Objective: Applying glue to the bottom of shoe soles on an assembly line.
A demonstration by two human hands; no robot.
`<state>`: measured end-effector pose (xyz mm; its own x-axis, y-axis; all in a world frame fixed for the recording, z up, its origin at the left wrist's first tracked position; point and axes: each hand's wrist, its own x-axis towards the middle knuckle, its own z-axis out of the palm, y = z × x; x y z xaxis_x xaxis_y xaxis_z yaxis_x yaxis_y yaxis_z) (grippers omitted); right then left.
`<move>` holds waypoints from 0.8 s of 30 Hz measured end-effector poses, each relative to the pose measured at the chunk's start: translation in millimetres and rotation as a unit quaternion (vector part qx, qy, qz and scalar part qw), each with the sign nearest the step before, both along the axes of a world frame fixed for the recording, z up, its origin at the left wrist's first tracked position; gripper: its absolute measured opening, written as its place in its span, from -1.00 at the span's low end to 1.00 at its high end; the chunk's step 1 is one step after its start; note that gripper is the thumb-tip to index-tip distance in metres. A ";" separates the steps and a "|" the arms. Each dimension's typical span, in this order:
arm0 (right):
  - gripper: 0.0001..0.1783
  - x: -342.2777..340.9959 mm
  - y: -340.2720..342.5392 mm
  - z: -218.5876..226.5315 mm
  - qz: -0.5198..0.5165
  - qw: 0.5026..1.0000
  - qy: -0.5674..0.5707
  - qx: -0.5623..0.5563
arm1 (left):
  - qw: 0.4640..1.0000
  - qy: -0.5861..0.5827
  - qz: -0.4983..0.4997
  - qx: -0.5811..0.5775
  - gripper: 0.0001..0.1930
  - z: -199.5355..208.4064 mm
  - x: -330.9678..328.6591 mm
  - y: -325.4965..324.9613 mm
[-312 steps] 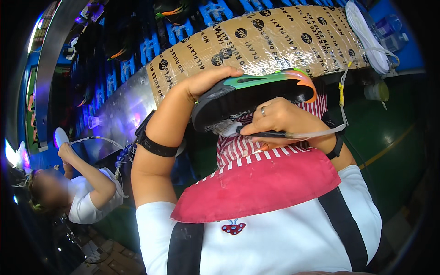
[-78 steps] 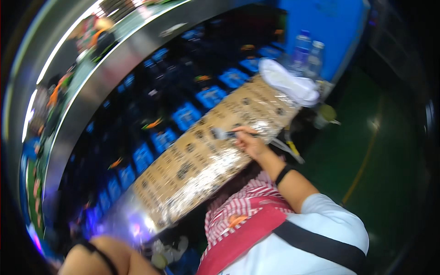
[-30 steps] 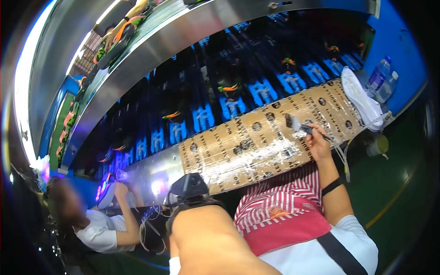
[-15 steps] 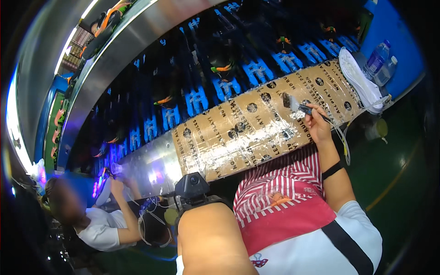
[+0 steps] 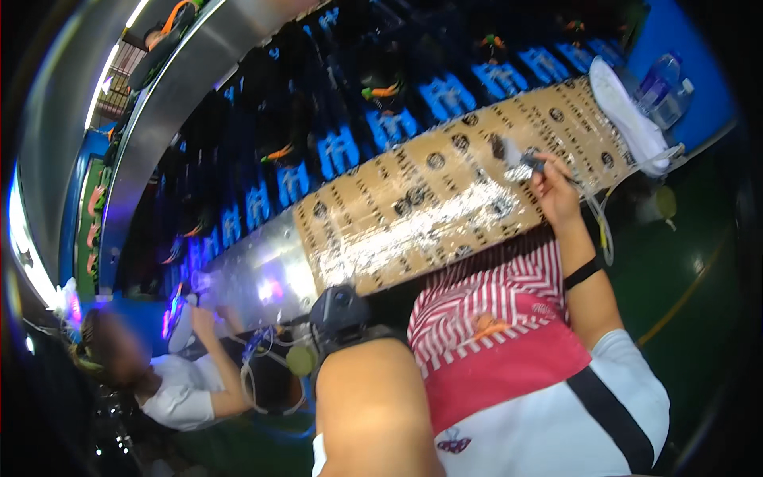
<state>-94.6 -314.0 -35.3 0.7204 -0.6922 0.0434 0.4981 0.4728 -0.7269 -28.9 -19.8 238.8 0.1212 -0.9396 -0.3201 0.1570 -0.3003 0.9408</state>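
Observation:
My right hand (image 5: 556, 187) is closed around the dark handle of a flat brush-like tool (image 5: 526, 161). Its pale head points left, with a brown end over the cardboard sheet (image 5: 373, 230). Clear, shiny film covers this printed sheet. From the lower edge rises my left forearm (image 5: 373, 413), with a small black camera (image 5: 342, 306) strapped at its far end. That camera and the forearm hide my left hand completely. Thin pale cables (image 5: 602, 222) hang beside my right wrist.
Beyond the sheet runs a dark line of blue-lit racks (image 5: 449, 97) carrying dark shoes with orange trim. Two plastic bottles (image 5: 660, 87) stand at right beside a long white object (image 5: 624, 111). At left, a co-worker (image 5: 187, 389) holds a shoe near a bare metal plate (image 5: 262, 278).
The whole view has shifted slightly, with the bench now higher in it. My right hand keeps hold of the tool over nearly the same spot on the cardboard.

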 end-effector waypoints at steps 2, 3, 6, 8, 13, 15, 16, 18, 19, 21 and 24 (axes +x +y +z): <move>-0.70 2.4 -1.5 0.2 0.000 1.000 -0.001 -0.001 | 1.000 0.005 -0.002 0.007 -0.69 0.2 0.2 -1.2; -0.70 -0.2 -2.5 0.9 0.006 1.000 -0.003 0.000 | 1.000 0.007 -0.001 0.009 -0.69 -1.3 -1.3 -2.0; -0.69 2.2 -3.8 -5.1 0.004 1.000 -0.008 0.010 | 1.000 0.007 0.002 0.019 -0.68 -4.2 5.3 2.8; -0.69 3.1 -1.3 -5.7 0.004 1.000 -0.007 0.012 | 0.999 0.017 0.010 0.029 -0.68 -6.6 1.3 4.3; -0.69 -0.8 -3.5 -5.5 -0.005 1.000 -0.002 0.015 | 0.998 0.029 0.004 0.050 -0.66 -8.6 -5.4 5.7; -0.69 0.2 1.7 2.3 -0.014 1.000 0.003 0.018 | 0.997 0.032 0.008 0.068 -0.66 -4.2 -14.6 11.3; -0.68 1.5 1.2 -6.5 -0.016 1.000 0.019 0.017 | 0.997 0.031 0.012 0.076 -0.66 -9.8 -13.3 10.7; -0.69 -3.4 -11.1 -22.9 -0.016 1.000 0.013 0.018 | 0.994 0.042 0.010 0.097 -0.65 -15.8 -9.1 5.5; -0.69 -5.0 -6.5 -17.5 -0.026 0.999 0.015 0.015 | 0.993 0.041 0.016 0.107 -0.65 -13.9 -11.0 7.2; -0.68 -1.7 -4.5 -12.1 0.001 1.000 -0.012 0.010 | 0.989 0.038 0.031 0.139 -0.65 -9.0 -15.9 11.0; -0.68 -5.5 -6.9 -8.2 -0.008 1.000 -0.004 0.003 | 0.983 0.048 0.030 0.175 -0.64 -10.0 -19.8 8.0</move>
